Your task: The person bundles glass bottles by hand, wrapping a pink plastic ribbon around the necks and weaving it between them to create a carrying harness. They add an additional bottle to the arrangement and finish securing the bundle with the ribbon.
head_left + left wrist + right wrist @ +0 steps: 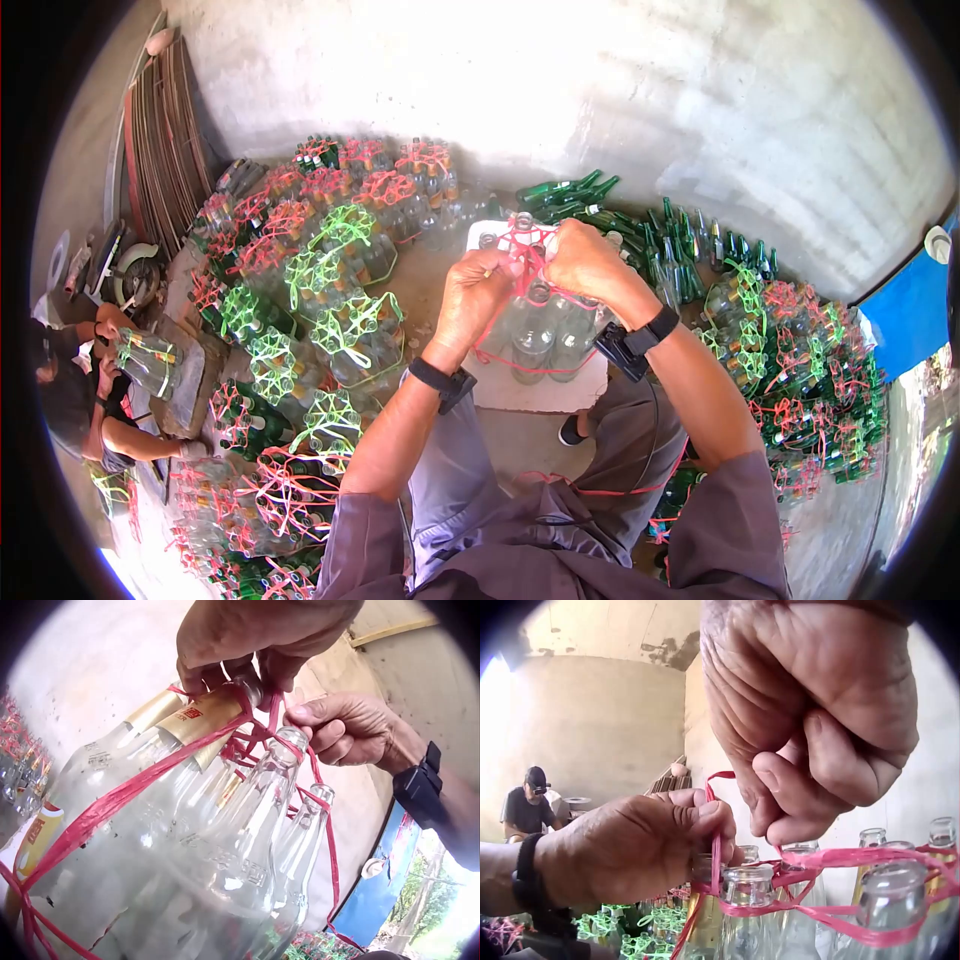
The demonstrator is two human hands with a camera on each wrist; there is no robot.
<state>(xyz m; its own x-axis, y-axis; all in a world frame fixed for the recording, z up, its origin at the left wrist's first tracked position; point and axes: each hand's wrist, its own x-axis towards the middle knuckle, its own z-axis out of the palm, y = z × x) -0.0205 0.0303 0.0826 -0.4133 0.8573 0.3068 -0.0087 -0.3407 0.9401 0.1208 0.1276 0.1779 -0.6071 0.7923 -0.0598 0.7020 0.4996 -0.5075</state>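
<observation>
Between the person's knees stands a bundle of clear glass bottles (pixel 533 345), some with gold neck labels (pixel 196 720). Red plastic twine (pixel 840 857) loops round the bottle necks and runs down the outside of the bundle. Just above the bottle mouths, the left hand (pixel 476 297) pinches an upright piece of twine between thumb and fingers. Close beside it on the right, the right hand (pixel 588 262) has its fingers curled and pinches another strand, as the left wrist view shows. Its palm side faces the camera in the right wrist view.
Under the bundle lies a white board (pixel 540 398). Bundles tied in green twine (pixel 345 330) and red twine fill the floor at left; more bundles (pixel 800 370) stand at right. Loose green bottles (pixel 570 192) lie by the wall. Another person (pixel 80 390) sits far left with a bottle bundle.
</observation>
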